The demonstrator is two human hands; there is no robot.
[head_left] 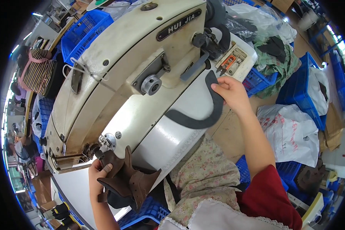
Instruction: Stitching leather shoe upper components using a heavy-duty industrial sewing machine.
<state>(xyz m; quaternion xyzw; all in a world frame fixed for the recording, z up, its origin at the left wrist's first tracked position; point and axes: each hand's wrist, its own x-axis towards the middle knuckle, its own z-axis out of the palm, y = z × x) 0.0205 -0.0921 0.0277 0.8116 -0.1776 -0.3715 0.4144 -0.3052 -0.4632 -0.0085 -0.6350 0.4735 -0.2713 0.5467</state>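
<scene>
My left hand (97, 173) is closed on a brown leather shoe upper (141, 184), its thumb lying across the leather. The upper is folded into several flaps, with small holes along one of them and a dark lining below. It sits beside the needle end of a cream sewing machine (99, 88); whether it touches the presser foot I cannot tell. Further right, my right hand (231, 94) pinches a dark grey curved strip (193, 120) between thumb and fingers. The strip lies in a U shape over the white work surface (157, 138).
A small tray (239, 57) with orange-handled snips is set into the table's far right. Blue crates (86, 32) stand behind the machine and at right, some holding bags and fabric. A white plastic bag (289, 132) rests at right. Another person (38, 73) sits at far left.
</scene>
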